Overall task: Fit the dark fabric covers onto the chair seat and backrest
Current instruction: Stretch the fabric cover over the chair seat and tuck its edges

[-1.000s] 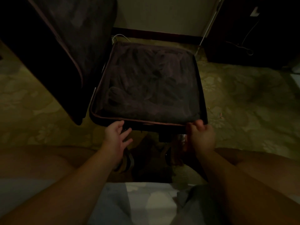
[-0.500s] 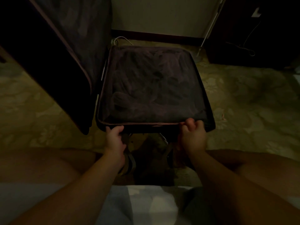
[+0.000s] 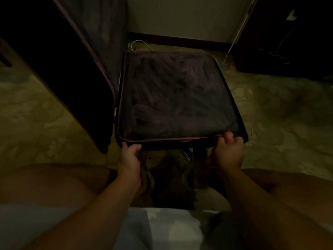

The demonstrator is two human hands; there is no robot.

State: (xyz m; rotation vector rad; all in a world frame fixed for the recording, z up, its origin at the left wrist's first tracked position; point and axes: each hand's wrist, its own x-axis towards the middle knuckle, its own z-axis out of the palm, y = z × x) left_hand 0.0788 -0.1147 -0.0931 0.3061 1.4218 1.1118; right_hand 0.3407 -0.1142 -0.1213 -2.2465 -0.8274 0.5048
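Both hands grip the near edge of the seat cover (image 3: 177, 98): left hand (image 3: 130, 156) curled on the left corner, right hand (image 3: 228, 152) pinching the piped hem near the right corner. Best bet, pull evenly downward so the piping sits on the seat's rim. Dark, creased, faintly sheeny cloth, square with rounded corners; backrest (image 3: 75, 69) stands left, covered too.

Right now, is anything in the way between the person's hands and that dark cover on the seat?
Nothing visible. The left hand and right hand already grip the front edge of the seat cover, one near each front corner, touching the fabric directly.
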